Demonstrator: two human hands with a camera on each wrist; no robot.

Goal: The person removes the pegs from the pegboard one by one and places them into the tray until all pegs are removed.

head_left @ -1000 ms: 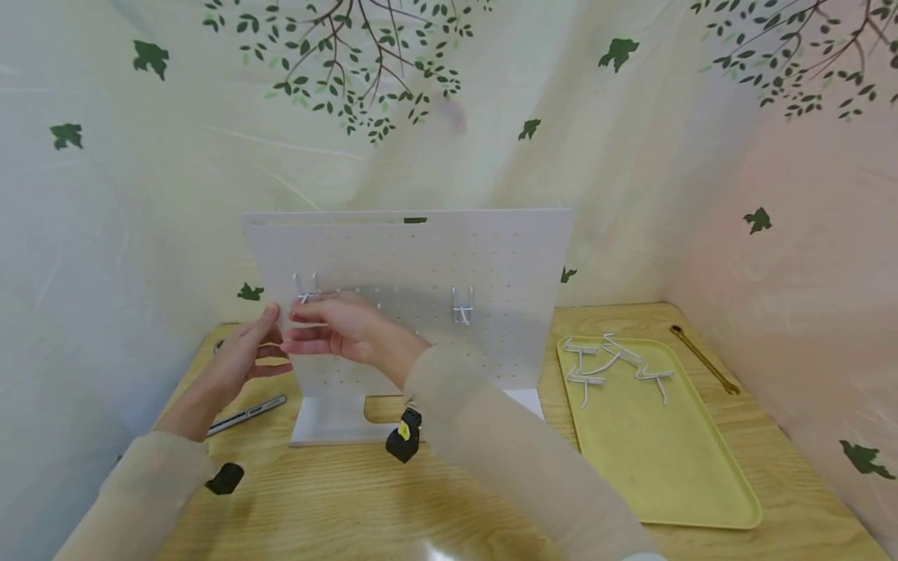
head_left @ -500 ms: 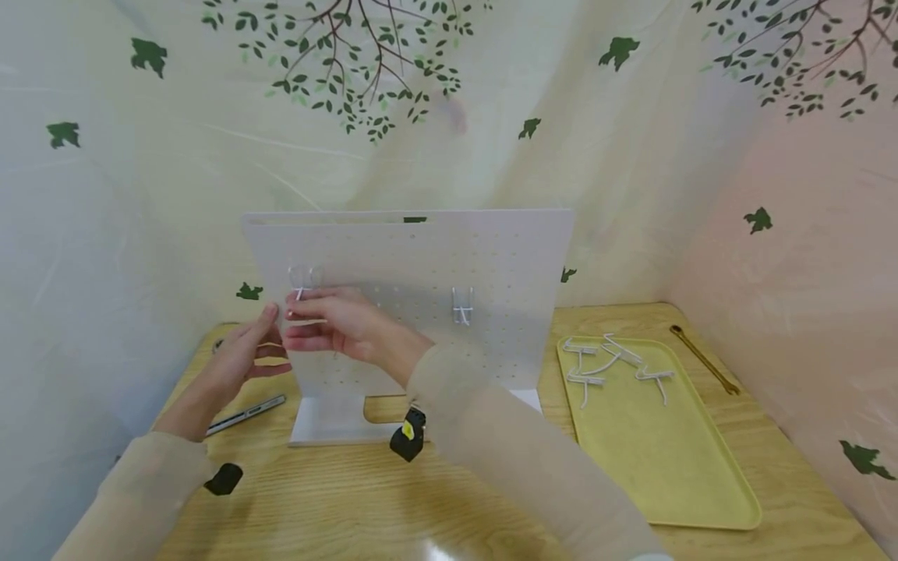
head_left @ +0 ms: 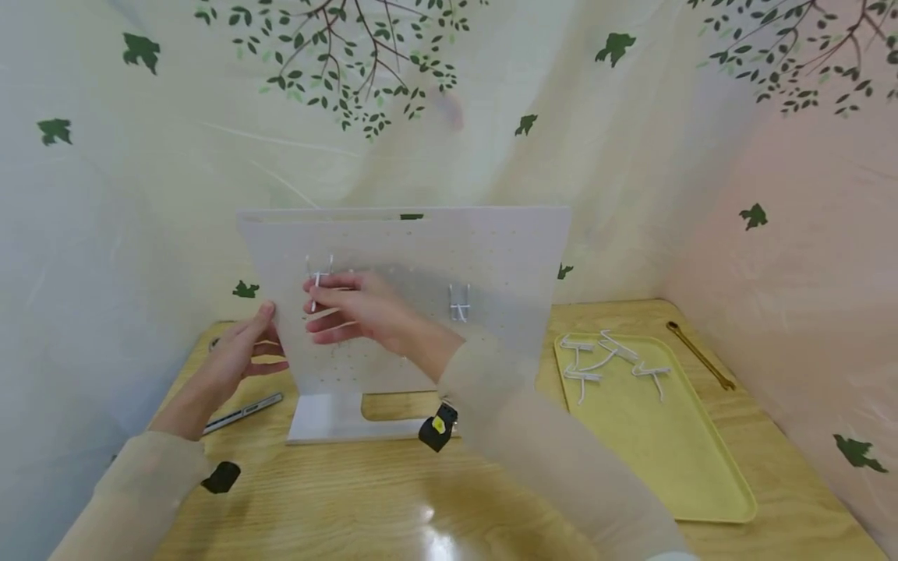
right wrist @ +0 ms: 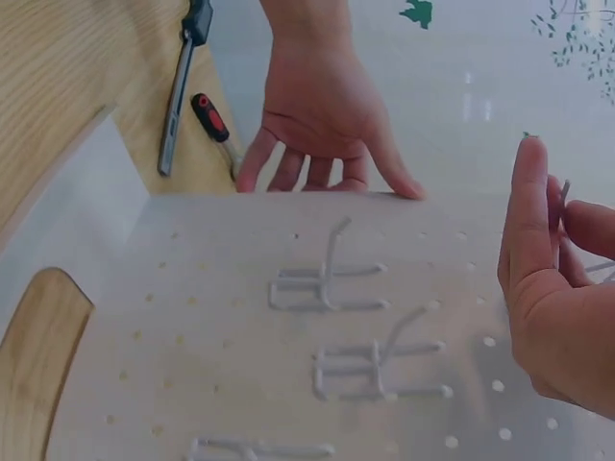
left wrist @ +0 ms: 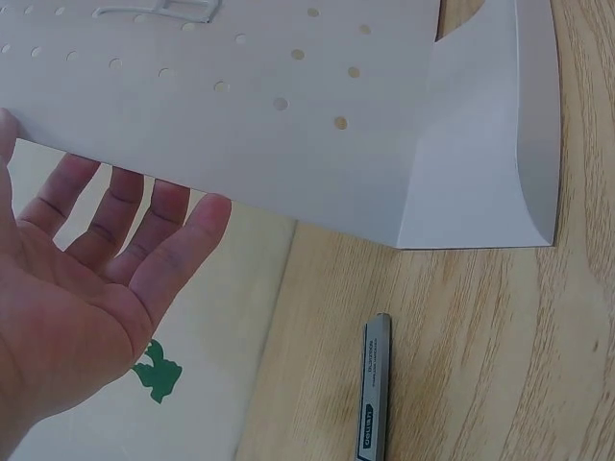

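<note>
A white pegboard (head_left: 491,249) stands upright on the table. My left hand (head_left: 235,366) holds its left edge, with the fingers (left wrist: 187,240) reaching behind it. In front of the board's upper left, my right hand (head_left: 372,312) pinches a white wire hook (head_left: 318,288) between thumb and index finger. The hook's two prongs point up; whether they touch the board I cannot tell. Another hook (head_left: 459,304) hangs right of centre on the board. In the right wrist view, hooks (right wrist: 327,288) sit on the board below my left hand, partly hidden from the head view.
On the right lies a yellow tray (head_left: 666,467) with several white hooks (head_left: 652,372) at its far end. A brass-coloured wrench (head_left: 700,356) lies beyond it. Left of the board are a grey utility knife (left wrist: 375,389) and a tool with a red and black handle (right wrist: 209,117).
My right hand has moved right and slightly up with the hook, away from the board's left edge. My left hand stays on that edge.
</note>
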